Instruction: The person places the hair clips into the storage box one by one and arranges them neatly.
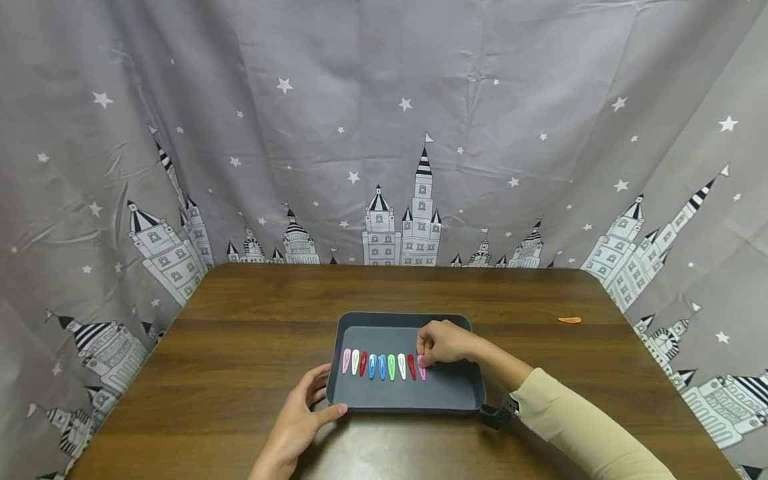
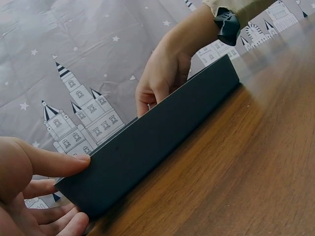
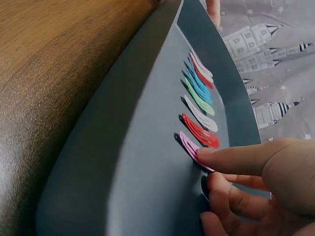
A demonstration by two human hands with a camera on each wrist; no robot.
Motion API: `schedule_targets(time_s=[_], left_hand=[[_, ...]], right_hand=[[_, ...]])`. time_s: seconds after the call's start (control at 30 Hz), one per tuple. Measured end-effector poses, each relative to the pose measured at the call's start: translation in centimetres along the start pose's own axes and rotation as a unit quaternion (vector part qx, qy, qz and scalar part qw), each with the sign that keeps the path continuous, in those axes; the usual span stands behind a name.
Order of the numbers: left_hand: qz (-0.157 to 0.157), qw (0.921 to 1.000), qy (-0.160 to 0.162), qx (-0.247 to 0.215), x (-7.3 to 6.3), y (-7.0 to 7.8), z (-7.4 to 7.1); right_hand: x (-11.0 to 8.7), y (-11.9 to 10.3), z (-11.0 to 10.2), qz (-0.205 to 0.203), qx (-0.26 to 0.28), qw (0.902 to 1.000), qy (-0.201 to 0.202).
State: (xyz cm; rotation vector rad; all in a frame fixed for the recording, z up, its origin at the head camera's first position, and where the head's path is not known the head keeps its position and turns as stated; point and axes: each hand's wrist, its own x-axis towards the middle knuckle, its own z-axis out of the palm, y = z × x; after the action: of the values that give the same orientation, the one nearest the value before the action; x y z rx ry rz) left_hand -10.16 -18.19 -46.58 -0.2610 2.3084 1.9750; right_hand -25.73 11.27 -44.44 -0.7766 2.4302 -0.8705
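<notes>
A dark grey tray (image 1: 384, 397) holds a row of snap hair clips in pink, white, red, blue and green. My left hand (image 1: 300, 408) grips its near left corner, the thumb on the rim (image 2: 78, 167) and the fingers spread along the outer side. Over the tray, my right hand (image 1: 449, 342) pinches the wide end of a bright pink hair clip (image 3: 187, 142), the rightmost in the row. That clip lies beside a red hair clip (image 3: 199, 130), their narrow ends pointing the same way. The right fingertips partly cover the pink clip.
An orange hair clip (image 1: 569, 320) lies alone on the wooden table (image 1: 264, 307), toward the far right. A grey curtain (image 1: 360, 100) printed with castles and stars hangs behind the table. A dark watch (image 1: 499, 412) is on my right wrist, close to the tray's near right corner.
</notes>
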Motion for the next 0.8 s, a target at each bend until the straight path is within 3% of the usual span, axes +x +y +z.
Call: schedule_targets(time_s=[0.5,0.8], left_hand=[[-0.003,1.0,0.002,-0.003,-0.1,0.0,0.1],[0.0,1.0,0.002,-0.005,-0.2,0.1,0.0]], right_hand=[[-0.3,0.3,-2.1,-0.01,-0.011,0.9995,-0.029],[-1.0,0.1,-4.0,-0.028,0.014,0.9987,-0.04]])
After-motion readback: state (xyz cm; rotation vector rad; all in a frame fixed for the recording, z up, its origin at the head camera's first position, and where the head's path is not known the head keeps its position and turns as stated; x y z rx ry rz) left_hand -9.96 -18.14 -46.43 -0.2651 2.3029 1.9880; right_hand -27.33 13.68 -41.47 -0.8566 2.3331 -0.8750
